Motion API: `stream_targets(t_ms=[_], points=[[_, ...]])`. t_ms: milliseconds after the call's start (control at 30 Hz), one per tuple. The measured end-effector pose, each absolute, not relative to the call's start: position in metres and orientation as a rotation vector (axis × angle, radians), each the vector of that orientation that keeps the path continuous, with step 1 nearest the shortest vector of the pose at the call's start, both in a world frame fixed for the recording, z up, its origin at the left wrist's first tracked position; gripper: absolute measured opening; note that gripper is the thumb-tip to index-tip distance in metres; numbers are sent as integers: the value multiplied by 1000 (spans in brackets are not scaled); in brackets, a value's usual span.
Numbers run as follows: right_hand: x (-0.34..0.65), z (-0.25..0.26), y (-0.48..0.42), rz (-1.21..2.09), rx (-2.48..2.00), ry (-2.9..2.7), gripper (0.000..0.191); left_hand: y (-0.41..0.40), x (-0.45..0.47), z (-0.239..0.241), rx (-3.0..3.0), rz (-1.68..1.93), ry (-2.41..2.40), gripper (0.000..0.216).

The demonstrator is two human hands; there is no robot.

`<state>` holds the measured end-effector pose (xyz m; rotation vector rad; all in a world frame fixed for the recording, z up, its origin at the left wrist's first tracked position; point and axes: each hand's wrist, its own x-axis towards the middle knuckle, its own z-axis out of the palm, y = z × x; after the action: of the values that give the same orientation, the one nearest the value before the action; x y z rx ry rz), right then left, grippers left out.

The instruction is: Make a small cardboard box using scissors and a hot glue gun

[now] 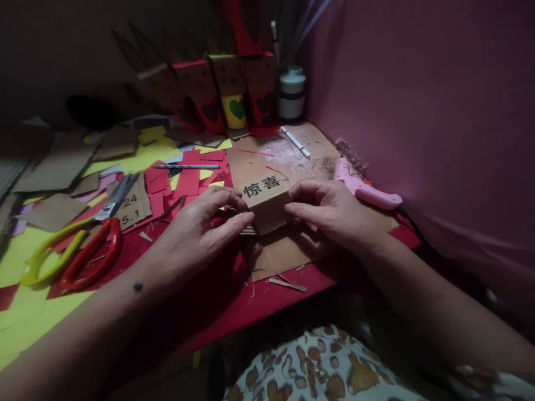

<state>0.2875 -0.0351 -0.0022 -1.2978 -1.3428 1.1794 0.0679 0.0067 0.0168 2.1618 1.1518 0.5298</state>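
Between my hands is a small folded cardboard box (271, 214) with black printed characters on its top face. My left hand (209, 223) has its thumb and fingertips closed on the box's left end, where a corrugated edge shows. At the opposite end, my right hand (330, 211) pinches the box between thumb and curled fingers. Below it lies a flat brown cardboard sheet (288, 253) on the red tabletop. The pink glue gun (368, 189) rests to the right of my right hand.
Scissors (108, 217) with yellow and red handles lie at left among paper and cardboard scraps. A pencil (188, 166) and a white marker (295, 142) lie farther back. Decorated paper cups (234, 111) and a pale jar (291, 92) stand behind, beside a pink wall (426, 100).
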Motion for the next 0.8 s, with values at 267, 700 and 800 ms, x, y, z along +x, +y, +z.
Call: stream_targets(t_ms=[267, 700, 800], points=[[289, -13, -35, 812, -1362, -1610, 8, 5, 71, 14, 2183, 584, 1179, 23], [293, -15, -32, 796, -1415, -1726, 14, -1, 75, 6, 2341, 672, 1227, 15], [294, -15, -32, 784, -1427, -1739, 14, 1, 74, 4, 2331, 641, 1192, 16]])
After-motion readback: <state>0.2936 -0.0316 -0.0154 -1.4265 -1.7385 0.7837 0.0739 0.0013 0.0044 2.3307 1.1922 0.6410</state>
